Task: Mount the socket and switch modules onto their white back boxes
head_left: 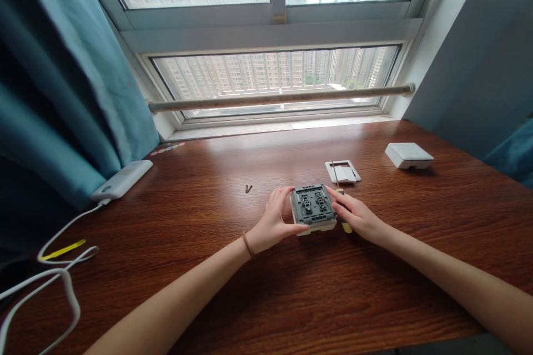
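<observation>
A grey wall switch body (313, 205) without its cover sits on a white mounting box near the middle of the table, two black rocker mechanisms facing up. My left hand (277, 219) grips its left side, thumb along the front edge and fingers at the back corner. Fingers of my right hand (358, 216) press against the right side. Under that hand lies a screwdriver (347, 227) with a yellow handle, its thin shaft pointing away over a white switch frame (353, 173); the palm hides part of the handle. Two screws (249, 188) lie left of the switch.
A white box-shaped piece (409, 154) stands at the back right of the wooden table (200, 277). At the left are a white power strip-like device (122, 180) with a cable (66, 288), a yellow strip (64, 249) and a blue curtain (83, 66). A window rail (278, 100) runs behind.
</observation>
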Available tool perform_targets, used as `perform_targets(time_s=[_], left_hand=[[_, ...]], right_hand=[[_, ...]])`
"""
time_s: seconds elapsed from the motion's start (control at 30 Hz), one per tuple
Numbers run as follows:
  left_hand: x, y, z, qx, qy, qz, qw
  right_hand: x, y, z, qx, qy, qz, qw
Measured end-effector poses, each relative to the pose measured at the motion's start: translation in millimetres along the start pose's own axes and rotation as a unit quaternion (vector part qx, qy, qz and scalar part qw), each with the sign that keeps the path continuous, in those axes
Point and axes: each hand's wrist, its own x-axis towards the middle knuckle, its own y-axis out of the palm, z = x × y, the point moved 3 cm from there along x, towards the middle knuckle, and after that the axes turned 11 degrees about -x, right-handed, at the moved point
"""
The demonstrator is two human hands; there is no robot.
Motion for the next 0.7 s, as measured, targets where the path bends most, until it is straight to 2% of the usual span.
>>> perform_targets(time_s=[0.2,0.37,0.7], left_hand=[[-1,-0.5,1,0.002,-0.002,0.015,1.0],[-1,-1.0,0,0.013,-0.02,0.037,0.999],[-1,-0.2,4,0.019,-0.028,0.058,0.998]], right_hand=[[-5,-2,12,-0.12,-0.024,0.043,0.992],[-7,-3,19,-0.151,-0.031,0.065,0.986],[-6,-2,21,-0.176,-0.039,0.064,0.982]])
